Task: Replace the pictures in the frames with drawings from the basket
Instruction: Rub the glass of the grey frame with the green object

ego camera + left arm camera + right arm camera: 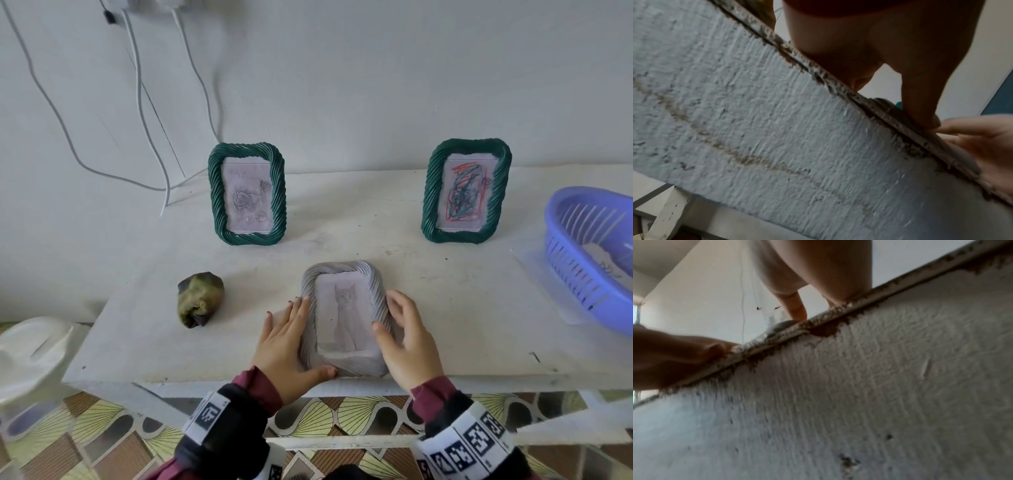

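A grey twisted-rim frame holding a pencil cat drawing lies face up at the table's front edge. My left hand lies along its left side with straight fingers, and the thumb presses the bottom rim. My right hand cups the right side, fingers curved and thumb on the rim. Only a sliver of the grey frame shows in the wrist views. Two green frames stand at the back: the left frame holds a rose sketch, the right frame a red and blue scribble.
A purple slatted basket with a paper inside sits at the right edge. A dark green lump lies left of my hands. A white object stands off the table's left end. Cables hang down the wall.
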A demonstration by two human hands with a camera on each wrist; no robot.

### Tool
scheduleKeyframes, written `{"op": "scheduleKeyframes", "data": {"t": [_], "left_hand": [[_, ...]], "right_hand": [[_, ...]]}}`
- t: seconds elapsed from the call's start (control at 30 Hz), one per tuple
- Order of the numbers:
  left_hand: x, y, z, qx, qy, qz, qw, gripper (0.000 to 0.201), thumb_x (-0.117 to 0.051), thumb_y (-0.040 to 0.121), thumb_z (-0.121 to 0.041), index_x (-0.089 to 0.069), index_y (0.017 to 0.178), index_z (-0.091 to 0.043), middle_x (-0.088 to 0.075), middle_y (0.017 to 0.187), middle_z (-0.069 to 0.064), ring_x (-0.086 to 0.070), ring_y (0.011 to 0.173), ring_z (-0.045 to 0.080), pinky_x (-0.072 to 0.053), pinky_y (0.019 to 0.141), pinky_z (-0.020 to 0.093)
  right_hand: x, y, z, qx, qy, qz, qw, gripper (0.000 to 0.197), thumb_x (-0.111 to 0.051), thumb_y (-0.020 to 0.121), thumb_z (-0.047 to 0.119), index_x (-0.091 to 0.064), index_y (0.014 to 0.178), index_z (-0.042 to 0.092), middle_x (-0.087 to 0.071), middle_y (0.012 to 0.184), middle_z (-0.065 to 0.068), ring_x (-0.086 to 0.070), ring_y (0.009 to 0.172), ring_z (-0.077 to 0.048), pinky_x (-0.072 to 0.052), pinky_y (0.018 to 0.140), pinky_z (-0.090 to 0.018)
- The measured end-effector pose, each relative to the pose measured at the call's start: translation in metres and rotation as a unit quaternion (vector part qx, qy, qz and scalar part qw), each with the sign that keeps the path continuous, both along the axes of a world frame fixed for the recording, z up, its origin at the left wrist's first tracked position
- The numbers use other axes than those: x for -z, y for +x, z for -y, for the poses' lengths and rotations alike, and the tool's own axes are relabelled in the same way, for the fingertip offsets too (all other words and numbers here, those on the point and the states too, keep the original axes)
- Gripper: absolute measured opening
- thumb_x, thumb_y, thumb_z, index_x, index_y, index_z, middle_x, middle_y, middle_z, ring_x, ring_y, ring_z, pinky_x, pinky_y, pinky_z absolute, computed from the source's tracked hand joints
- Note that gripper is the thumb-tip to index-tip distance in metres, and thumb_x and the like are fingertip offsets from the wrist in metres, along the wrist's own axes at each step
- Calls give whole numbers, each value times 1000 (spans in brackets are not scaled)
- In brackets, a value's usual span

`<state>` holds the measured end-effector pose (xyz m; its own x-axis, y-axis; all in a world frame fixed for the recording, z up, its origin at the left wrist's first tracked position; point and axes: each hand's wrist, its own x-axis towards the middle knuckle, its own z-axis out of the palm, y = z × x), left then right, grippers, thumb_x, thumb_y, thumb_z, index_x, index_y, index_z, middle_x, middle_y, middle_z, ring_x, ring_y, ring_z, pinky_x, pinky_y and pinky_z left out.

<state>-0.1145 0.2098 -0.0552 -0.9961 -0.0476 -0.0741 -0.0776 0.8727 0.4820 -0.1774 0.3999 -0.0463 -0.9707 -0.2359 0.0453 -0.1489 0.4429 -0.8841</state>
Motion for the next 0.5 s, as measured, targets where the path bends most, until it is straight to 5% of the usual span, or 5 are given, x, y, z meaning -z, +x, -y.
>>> {"op": "scheduleKeyframes", "data": {"t": [0.07,0.2,0.37,0.5], "left_hand": [[1,2,-1,-4,16,-21,1000,112,-37,52,-81,23,133,-32,9,144,-13,14,134,0,18,109,23],[4,4,-1,-5,62,-52,997,110,-47,52,-76,17,133,-35,0,146,-15,2,137,-1,16,107,13],[5,3,-1,-8,101,-61,993,114,-51,52,-73,7,139,-28,-14,143,-15,-12,136,1,12,103,3],[3,2,-5,-65,297,-84,949,91,-63,65,-45,-10,138,-31,-24,136,-25,-25,134,5,-18,108,11]], "right_hand": [[-5,-2,-1,17,-89,50,995,50,-60,84,3,-43,123,28,-51,130,8,-48,114,4,-38,86,-3],[-12,-10,-3,65,-226,134,963,50,-62,79,-8,-46,116,21,-58,117,-1,-59,98,-5,-49,76,-17],[-15,-13,-6,59,-252,179,949,54,-59,78,-14,-45,121,15,-66,95,-9,-63,82,-15,-49,67,-21],[-18,-13,-10,41,-262,175,948,59,-57,77,-17,-46,114,28,-65,93,-10,-65,81,-17,-51,68,-26]]}}
